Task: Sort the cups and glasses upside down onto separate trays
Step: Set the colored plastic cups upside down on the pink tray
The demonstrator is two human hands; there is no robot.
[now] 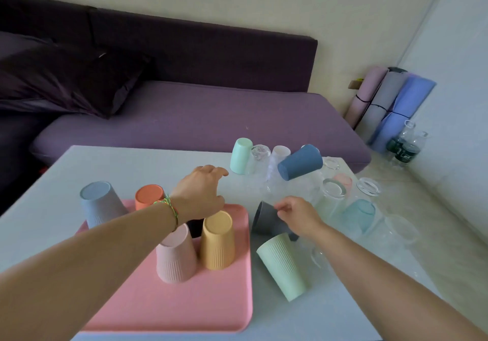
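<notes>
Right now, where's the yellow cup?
In the head view, the yellow cup stands upside down on the pink tray near its right edge, beside the pale pink cup.

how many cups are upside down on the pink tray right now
4 clearly: grey-blue cup far left, orange cup behind the left hand's wrist, pale pink cup and yellow cup nearer. A dark one may be hidden behind the arm.

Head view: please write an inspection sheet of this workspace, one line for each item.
Surface: pale table.
Job's things: pink tray holds upside-down cups; green cup, navy cup and clear glasses sit off it.
Clutter: nothing seen.
Grippers: left hand open above the tray; right hand grips the dark grey cup.
Cables: nothing seen.
Surroundings: purple sofa, rolled mats, bottles.
</notes>
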